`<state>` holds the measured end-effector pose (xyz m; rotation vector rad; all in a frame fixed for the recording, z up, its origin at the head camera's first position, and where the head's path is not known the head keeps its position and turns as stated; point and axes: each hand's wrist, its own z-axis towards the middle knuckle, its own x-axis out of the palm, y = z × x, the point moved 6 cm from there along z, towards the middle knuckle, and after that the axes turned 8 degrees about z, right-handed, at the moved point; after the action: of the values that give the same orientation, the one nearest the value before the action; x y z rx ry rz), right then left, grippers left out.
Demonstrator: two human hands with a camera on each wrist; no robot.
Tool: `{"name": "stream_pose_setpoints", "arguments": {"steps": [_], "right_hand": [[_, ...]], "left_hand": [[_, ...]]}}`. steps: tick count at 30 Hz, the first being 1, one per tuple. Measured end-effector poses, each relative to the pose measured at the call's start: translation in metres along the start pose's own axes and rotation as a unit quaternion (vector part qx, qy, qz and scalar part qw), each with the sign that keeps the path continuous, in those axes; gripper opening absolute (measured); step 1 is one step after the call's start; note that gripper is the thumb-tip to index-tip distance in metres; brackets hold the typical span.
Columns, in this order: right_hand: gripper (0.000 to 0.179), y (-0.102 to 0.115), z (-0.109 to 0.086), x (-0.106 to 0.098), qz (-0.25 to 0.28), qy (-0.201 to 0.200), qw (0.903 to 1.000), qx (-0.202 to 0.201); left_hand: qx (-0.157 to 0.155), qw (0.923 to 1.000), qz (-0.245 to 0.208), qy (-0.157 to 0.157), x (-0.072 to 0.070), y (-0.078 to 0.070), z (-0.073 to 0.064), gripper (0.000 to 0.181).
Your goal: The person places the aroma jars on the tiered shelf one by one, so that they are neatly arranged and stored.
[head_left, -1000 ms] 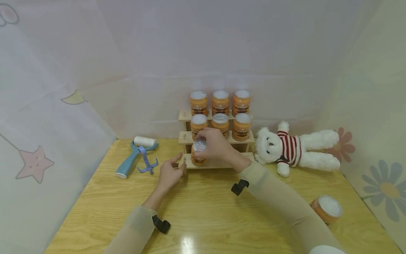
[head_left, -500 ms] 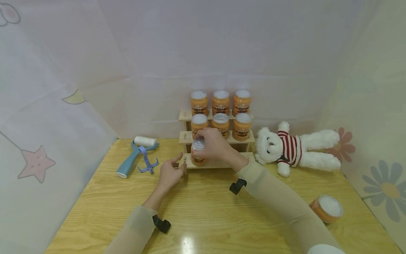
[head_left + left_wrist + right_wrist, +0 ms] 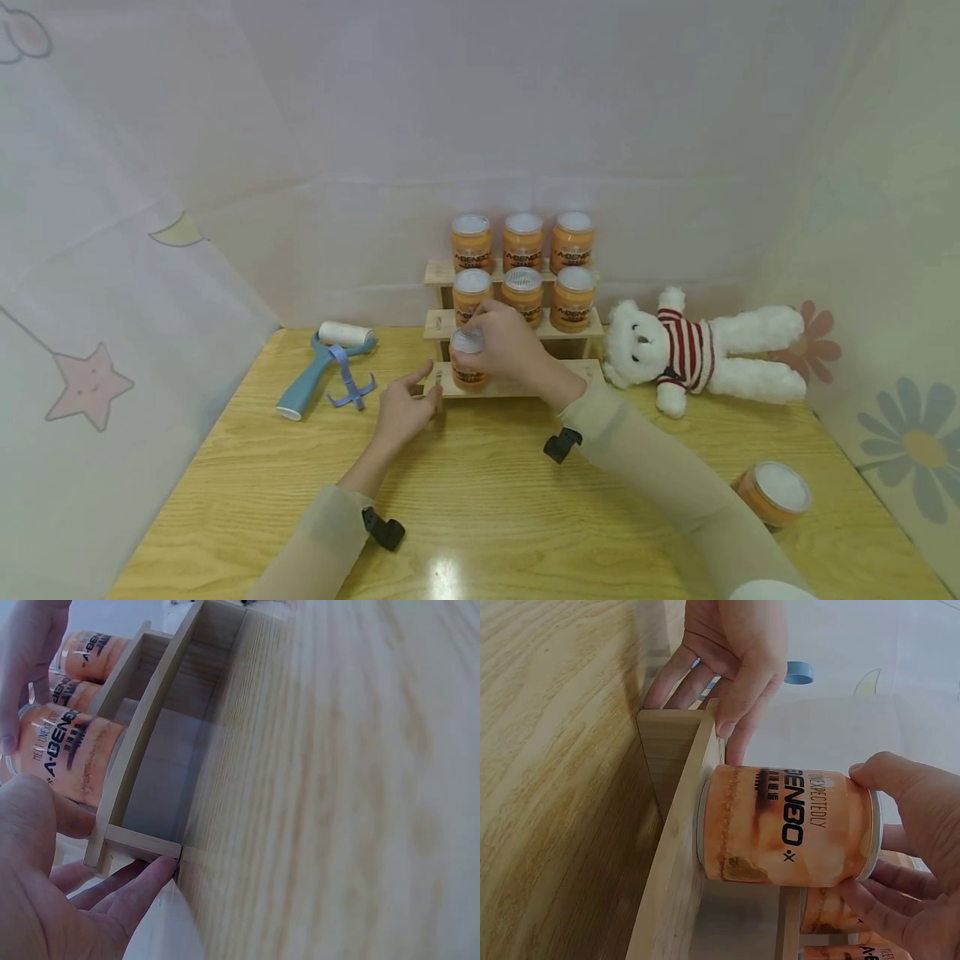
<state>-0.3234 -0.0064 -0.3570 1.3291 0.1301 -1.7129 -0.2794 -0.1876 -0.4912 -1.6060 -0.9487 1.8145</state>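
In the head view my right hand (image 3: 513, 346) holds an orange can (image 3: 469, 375) with a silver lid by its upper part. The can stands at the left end of the lowest shelf of a three-step wooden rack (image 3: 532, 387). The right wrist view shows the thumb and fingers of this hand (image 3: 922, 832) around the lid end of the can (image 3: 787, 825), its base against the shelf board. My left hand (image 3: 405, 412) grips the rack's left end, thumb by the shelf board and fingers against the end panel (image 3: 142, 841).
Two rows of similar cans (image 3: 572, 304) fill the upper shelves. A white plush bear (image 3: 686, 346) lies right of the rack, and another can (image 3: 776, 493) sits at front right. At left lie a blue lint roller (image 3: 303, 383) and a purple hook-like piece (image 3: 348, 383).
The right hand has shifted slightly on the can, its fingers changing position near the lid. The can stays on the lowest shelf, and the left hand keeps its place at the rack's end.
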Motion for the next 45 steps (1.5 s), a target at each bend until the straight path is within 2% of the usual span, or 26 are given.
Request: {"name": "stream_pose_setpoints", "arguments": {"steps": [6, 18, 31, 37, 45], "right_hand": [[0.037, -0.001, -0.003, 0.002, -0.015, -0.01, 0.9998, 0.002], [0.035, -0.005, -0.006, 0.001, 0.003, 0.0, 1.0, 0.002], [0.036, -0.007, -0.01, -0.003, 0.019, 0.007, 0.9998, -0.001], [0.045, -0.007, -0.011, -0.026, 0.008, -0.024, 0.9996, -0.013], [0.038, -0.01, -0.011, -0.079, 0.006, -0.045, 0.9984, -0.035]], "left_hand": [[-0.001, 1.0, 0.003, -0.005, 0.001, 0.0, 0.0, 0.055], [0.011, 0.9999, -0.002, -0.003, 0.001, 0.001, 0.001, 0.056], [0.009, 1.0, 0.002, 0.0, 0.003, 0.002, 0.001, 0.056], [0.007, 1.0, -0.006, 0.001, 0.002, 0.002, 0.0, 0.056], [0.01, 0.9998, -0.016, 0.0, 0.003, 0.001, 0.0, 0.056]]}}
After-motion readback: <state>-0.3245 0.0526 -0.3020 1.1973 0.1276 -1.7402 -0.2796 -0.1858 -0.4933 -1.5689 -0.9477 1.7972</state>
